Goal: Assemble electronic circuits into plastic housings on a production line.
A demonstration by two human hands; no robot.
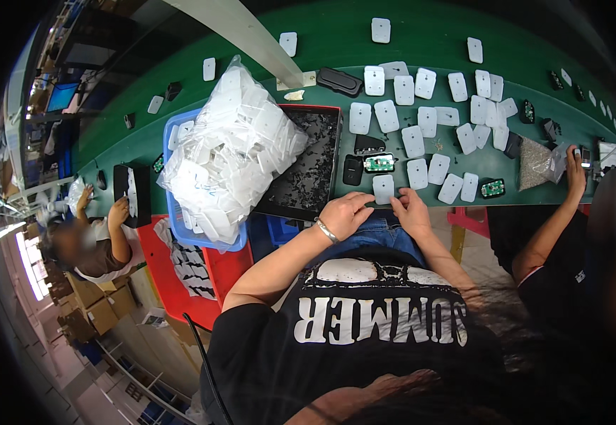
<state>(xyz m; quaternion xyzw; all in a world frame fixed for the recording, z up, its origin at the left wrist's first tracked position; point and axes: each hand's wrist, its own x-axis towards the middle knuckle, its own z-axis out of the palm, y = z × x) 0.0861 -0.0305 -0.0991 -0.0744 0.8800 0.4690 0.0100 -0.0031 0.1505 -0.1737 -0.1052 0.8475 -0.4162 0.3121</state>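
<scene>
At the near edge of the green table, a white rounded plastic cover (383,188) sits between my two hands. My left hand (345,215), with a bracelet at the wrist, closes its fingertips on the cover's left lower side. Curled at the cover's lower right corner is my right hand (413,214), its thumb against it. Just beyond lie a black housing holding a green circuit board (379,163), a black case (352,170) and a dark small part (369,145). The undersides of my fingers are hidden.
Many white covers (413,142) spread across the table. Left stands a blue bin (173,142) with a bulging bag of white parts (226,156), beside a black tray (308,163). A grey post (251,35) rises behind. Co-workers' hands (575,173) work at both sides.
</scene>
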